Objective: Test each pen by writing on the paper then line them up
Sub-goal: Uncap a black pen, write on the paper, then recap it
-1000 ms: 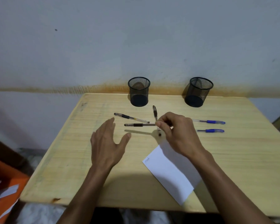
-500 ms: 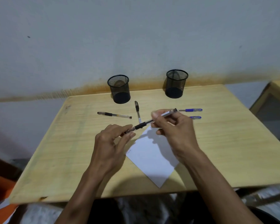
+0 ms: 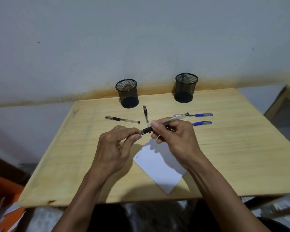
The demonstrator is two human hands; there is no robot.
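Pens were spread over a pale wooden desk (image 3: 241, 148), and one black pen (image 3: 164, 123) was held in the air between both hands, above the far corner of a white paper (image 3: 157, 168). The right hand (image 3: 176, 139) pinched the clear barrel between thumb and fingers, so its grip was closed on the pen. The left hand (image 3: 114, 148) pinched the dark tip end with thumb and forefinger, seemingly so that a cap could be pulled off before writing; whether a cap was there could not be told.

The paper lay slantwise near the front edge, with a small scribble (image 3: 137, 156) at its left corner, which suggested one pen had been tested. Four pens lay on the desk: a black pen on the left (image 3: 122, 119), an upright black pen (image 3: 146, 114) in the middle, partly hidden by the hands, and two blue pens (image 3: 202, 118) on the right, roughly parallel, perhaps the start of the line. Two black mesh cups (image 3: 127, 93) stood at the back by the wall, well apart.
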